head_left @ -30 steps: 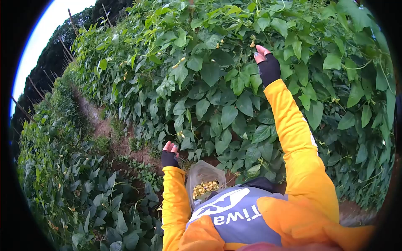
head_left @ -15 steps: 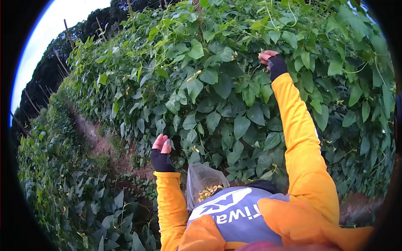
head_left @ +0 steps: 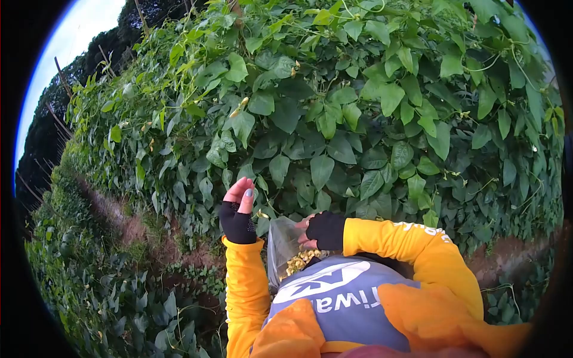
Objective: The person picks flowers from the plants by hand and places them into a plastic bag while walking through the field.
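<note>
My right hand, in a black fingerless glove, reaches into the mouth of a clear plastic bag in front of my body. Its fingers are apart, and I see nothing held between them. Small pale yellow blossoms lie heaped inside the bag. Left of the bag, my left hand is raised in a similar glove, with fingers and thumb drawn together. Whatever may be in that pinch is hidden. A yellow flower hangs from the vines just right of it.
A dense wall of leafy climbing vines fills the view ahead. Yellow flowers show among its leaves. A bare soil path runs along the left, bordered by more low plants. Thin wooden stakes stand at the far left.
My right hand has come down from high in the vines to the bag's mouth, and its fingers have spread. The left hand has shifted slightly up and right. The view has turned rightward.
</note>
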`<state>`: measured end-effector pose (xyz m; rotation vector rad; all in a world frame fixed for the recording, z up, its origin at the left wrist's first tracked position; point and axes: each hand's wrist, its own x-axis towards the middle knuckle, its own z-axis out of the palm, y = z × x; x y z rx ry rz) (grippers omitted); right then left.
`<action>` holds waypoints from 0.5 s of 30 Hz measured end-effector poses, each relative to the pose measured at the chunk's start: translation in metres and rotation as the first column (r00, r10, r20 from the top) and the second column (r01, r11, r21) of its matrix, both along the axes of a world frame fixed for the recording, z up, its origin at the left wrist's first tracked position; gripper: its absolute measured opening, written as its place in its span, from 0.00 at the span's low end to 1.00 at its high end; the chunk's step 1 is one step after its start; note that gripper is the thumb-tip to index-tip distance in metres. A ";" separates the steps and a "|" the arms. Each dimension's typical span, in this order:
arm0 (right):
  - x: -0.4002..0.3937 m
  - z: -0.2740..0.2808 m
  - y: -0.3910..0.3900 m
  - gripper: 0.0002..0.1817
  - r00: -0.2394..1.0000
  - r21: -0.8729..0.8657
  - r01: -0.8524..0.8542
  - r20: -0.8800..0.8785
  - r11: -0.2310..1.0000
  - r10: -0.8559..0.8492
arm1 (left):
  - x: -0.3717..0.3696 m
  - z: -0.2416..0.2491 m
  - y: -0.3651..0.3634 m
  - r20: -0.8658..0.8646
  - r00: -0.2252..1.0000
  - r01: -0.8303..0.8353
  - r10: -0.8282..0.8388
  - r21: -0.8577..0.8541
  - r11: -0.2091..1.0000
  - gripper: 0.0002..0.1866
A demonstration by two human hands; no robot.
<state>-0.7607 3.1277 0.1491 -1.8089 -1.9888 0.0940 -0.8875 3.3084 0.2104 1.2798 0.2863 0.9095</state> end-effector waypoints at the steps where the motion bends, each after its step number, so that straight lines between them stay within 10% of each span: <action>1: 0.004 -0.014 -0.002 0.14 0.999 -0.033 -0.033 0.008 0.999 0.033 | 0.000 0.001 -0.003 -0.004 1.000 0.014 -0.014 0.018 1.000 0.17; 3: 0.039 0.025 0.004 0.14 0.976 0.178 0.189 -0.143 0.966 -0.165 | -0.004 0.006 -0.008 -0.021 1.000 0.016 -0.015 0.046 0.999 0.16; 7: 0.153 0.124 0.009 0.14 0.826 0.746 0.421 -0.081 0.516 -0.557 | -0.008 0.014 -0.024 -0.031 1.000 -0.001 0.003 0.057 0.998 0.15; 15: 0.284 0.177 0.040 0.22 0.468 0.332 0.845 -0.076 0.420 -0.881 | -0.008 0.021 -0.063 -0.085 0.996 0.013 0.008 0.250 0.968 0.14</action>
